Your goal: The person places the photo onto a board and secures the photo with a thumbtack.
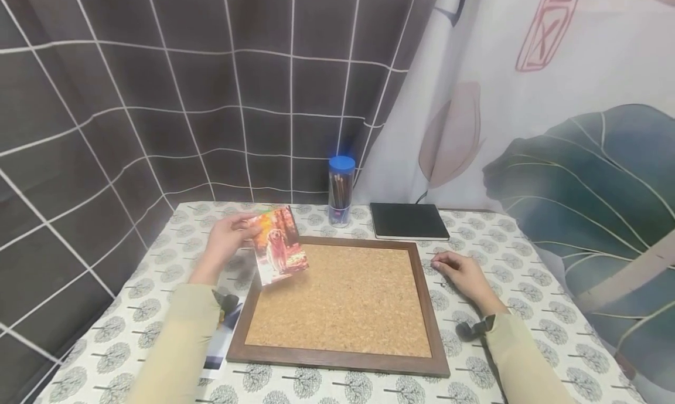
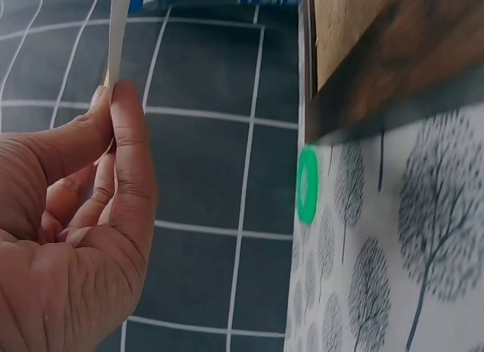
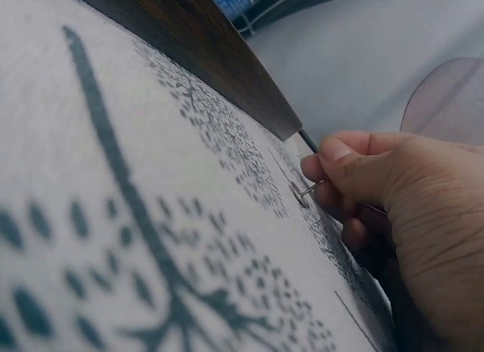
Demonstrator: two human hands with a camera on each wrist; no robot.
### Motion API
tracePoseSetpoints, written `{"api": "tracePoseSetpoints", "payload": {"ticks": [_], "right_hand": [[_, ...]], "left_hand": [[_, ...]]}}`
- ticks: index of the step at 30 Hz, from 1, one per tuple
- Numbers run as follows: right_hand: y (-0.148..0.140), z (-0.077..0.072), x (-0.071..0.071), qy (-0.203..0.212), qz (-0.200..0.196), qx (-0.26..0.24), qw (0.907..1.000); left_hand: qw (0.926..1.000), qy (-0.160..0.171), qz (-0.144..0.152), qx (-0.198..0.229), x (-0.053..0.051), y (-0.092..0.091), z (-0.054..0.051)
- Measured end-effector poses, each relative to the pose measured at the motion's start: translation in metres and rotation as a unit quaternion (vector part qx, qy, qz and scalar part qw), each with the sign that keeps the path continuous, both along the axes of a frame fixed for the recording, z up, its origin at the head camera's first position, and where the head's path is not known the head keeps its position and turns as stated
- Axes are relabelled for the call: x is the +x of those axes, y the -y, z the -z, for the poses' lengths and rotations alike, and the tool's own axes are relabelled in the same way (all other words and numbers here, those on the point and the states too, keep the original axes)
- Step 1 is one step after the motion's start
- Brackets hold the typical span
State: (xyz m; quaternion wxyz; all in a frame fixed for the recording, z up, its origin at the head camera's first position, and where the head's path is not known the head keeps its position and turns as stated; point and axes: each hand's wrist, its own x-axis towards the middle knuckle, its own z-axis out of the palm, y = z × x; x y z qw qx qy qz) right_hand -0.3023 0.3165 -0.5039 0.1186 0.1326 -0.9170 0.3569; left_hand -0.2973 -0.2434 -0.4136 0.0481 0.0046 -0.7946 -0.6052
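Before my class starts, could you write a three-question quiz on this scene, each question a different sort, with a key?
1. Which colour is the lid of the clear tube: A) red, B) blue, C) green?
2. True or false: the right hand is over the tablecloth, not over the corkboard.
3. Fill in: the left hand pinches a picture of a ____.

Key: 1. B; 2. True; 3. dog

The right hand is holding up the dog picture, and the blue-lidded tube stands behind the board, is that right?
Not quite: the head view shows the left hand holding up the dog picture. The blue-lidded tube does stand behind the board.
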Motion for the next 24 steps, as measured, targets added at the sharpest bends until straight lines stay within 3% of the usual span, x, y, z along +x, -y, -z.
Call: {"api": "tracePoseSetpoints", "payload": {"ticks": [6, 11, 15, 18, 24], "right_hand": [[-0.002, 0.003, -0.001, -0.016, -0.007, -0.001, 0.9998], [-0.004, -0.002, -0.002, -0.003, -0.014, 0.01, 0.9999], [0.008, -0.023, -0.004, 0.012, -0.029, 0.033, 0.9989], [0.028, -0.046, -0.007, 0.006, -0.051, 0.046, 0.9976], [0.077, -0.077, -0.016, -0.031, -0.12, 0.035, 0.9917]], "left_hand": [[0.9991, 0.007, 0.033, -0.024, -0.001, -0.015, 0.007], [0.9965, 0.028, 0.061, -0.05, 0.001, -0.029, 0.018], [0.9934, 0.057, 0.091, -0.039, 0.004, -0.038, 0.026], [0.9905, 0.06, 0.115, -0.045, 0.005, -0.043, 0.029], [0.9802, 0.041, 0.138, -0.136, 0.004, -0.049, 0.03]]}}
